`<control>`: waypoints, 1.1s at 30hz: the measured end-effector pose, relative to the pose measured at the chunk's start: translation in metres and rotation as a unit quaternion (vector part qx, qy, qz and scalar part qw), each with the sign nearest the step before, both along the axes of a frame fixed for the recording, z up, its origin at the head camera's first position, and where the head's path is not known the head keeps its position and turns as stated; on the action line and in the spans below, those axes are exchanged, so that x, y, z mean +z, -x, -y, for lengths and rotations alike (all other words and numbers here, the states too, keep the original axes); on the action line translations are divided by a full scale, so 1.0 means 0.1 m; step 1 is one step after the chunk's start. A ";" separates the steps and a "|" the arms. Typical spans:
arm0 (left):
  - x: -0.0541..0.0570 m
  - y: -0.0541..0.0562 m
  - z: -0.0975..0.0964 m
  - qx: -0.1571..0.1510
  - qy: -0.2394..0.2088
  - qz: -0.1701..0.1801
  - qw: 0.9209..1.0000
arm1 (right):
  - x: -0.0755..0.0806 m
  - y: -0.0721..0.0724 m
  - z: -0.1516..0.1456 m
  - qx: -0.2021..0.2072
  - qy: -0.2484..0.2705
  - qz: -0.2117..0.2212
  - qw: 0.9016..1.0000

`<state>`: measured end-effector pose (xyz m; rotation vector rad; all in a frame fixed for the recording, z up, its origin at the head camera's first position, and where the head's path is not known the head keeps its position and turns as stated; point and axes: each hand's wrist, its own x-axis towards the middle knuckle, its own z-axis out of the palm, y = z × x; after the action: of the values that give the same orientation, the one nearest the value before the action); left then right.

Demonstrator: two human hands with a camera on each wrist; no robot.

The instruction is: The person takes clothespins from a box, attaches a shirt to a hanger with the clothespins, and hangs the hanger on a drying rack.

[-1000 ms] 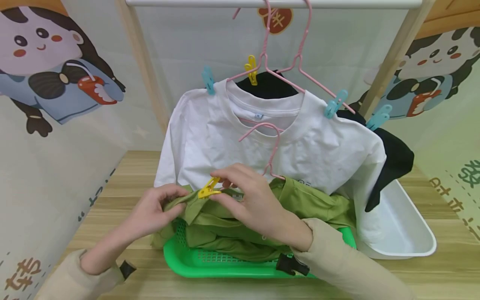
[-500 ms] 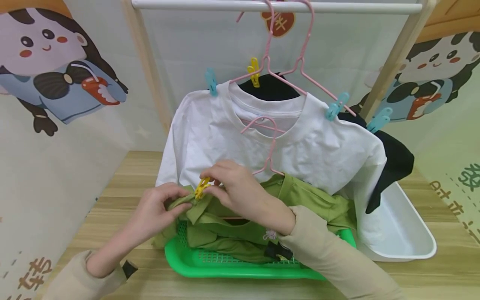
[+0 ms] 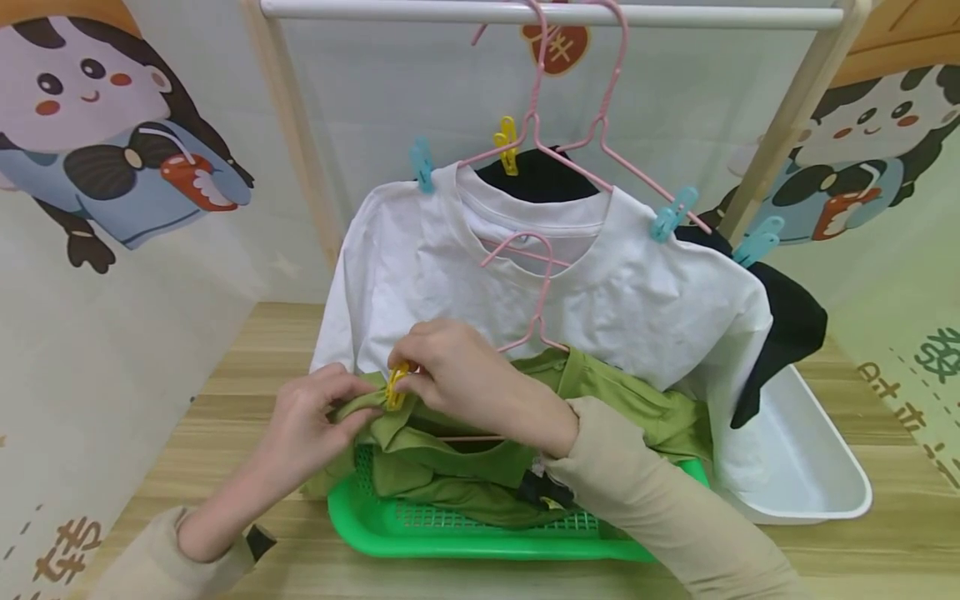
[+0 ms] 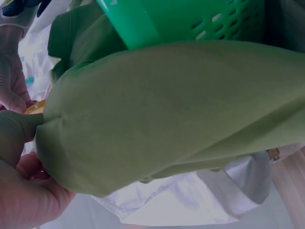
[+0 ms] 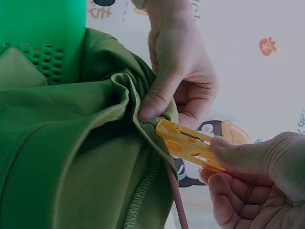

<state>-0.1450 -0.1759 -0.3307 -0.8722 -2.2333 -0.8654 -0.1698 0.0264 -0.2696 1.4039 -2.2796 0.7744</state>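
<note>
My left hand (image 3: 318,417) pinches the shoulder of a green shirt (image 3: 630,400) between thumb and fingers; the left wrist view shows a fold of that cloth filling most of the picture. Thumb and fingers of my right hand (image 3: 457,379) hold a yellow clothespin (image 5: 188,143), whose tip sits over the shirt's edge right beside the left fingertips. A pink hanger (image 3: 542,308) runs inside the shirt, its hook standing up from the neck. In the right wrist view a pink hanger bar shows below the clothespin. Part of the shirt lies in a green basket (image 3: 442,546).
Behind, a white shirt (image 3: 450,275) and a black garment (image 3: 787,308) hang on pink hangers from a white rail (image 3: 675,15), with blue and yellow clothespins on them. A white tub (image 3: 802,467) stands at the right. Wooden posts flank the rail.
The right hand has moved left and turned, bringing the clothespin from an angled position onto the green shirt's edge by the left fingers. The left hand keeps its hold, nearly still.
</note>
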 end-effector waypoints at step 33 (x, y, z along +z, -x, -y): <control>-0.15 0.12 0.05 -0.055 -0.007 -0.047 0.997 | -0.18 -0.06 -0.16 0.017 0.045 0.036 0.998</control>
<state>-0.1572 -0.1812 -0.3459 -1.0173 -2.1123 -0.8705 -0.1642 0.0423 -0.2872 1.3998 -2.2492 0.9418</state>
